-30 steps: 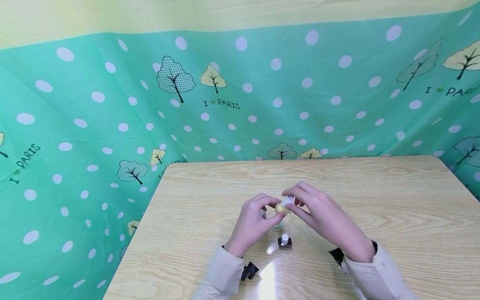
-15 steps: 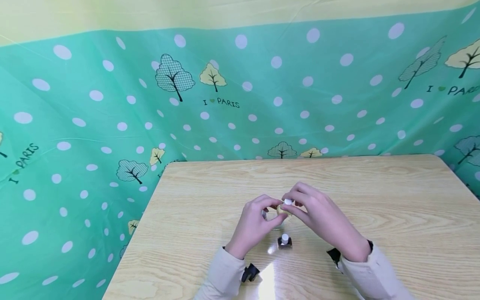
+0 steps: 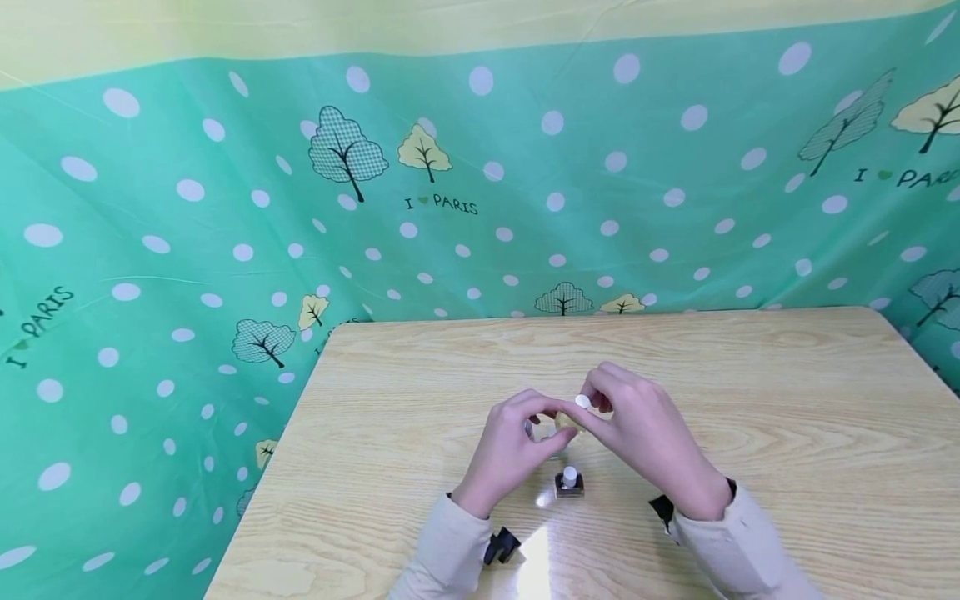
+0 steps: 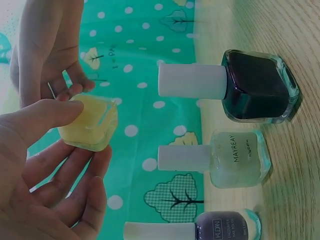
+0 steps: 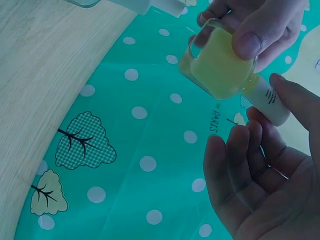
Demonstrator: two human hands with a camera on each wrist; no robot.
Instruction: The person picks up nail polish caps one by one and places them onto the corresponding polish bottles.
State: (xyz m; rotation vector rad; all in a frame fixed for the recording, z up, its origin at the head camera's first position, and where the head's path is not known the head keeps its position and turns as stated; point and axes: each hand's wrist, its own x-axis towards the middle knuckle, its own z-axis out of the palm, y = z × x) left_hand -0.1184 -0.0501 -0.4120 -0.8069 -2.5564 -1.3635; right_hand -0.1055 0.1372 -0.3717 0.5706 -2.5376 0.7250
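My left hand (image 3: 510,433) pinches a bottle of yellow nail polish (image 5: 220,65) by its glass body between thumb and fingers, above the table. Its white cap (image 5: 267,100) is on the neck, and the thumb and index finger of my right hand (image 3: 641,429) pinch it. In the right wrist view the bottle lies tilted, cap toward the lower right. Close below stand three more nail polish bottles: a dark one (image 4: 260,87), a pale green one (image 4: 240,160) and a grey-purple one (image 4: 222,227). My left hand partly hides the latter two in the head view.
The wooden table (image 3: 420,367) spreads around the hands. A green dotted curtain (image 3: 480,217) with printed trees hangs behind and left of it. Black strap pieces (image 3: 502,546) show at the left cuff, and another black piece (image 3: 663,508) at the right cuff.
My right hand's fingers have shifted around the white cap, its thumb now reaching farther left toward my left fingers. The left hand has stayed nearly still with the yellow bottle.
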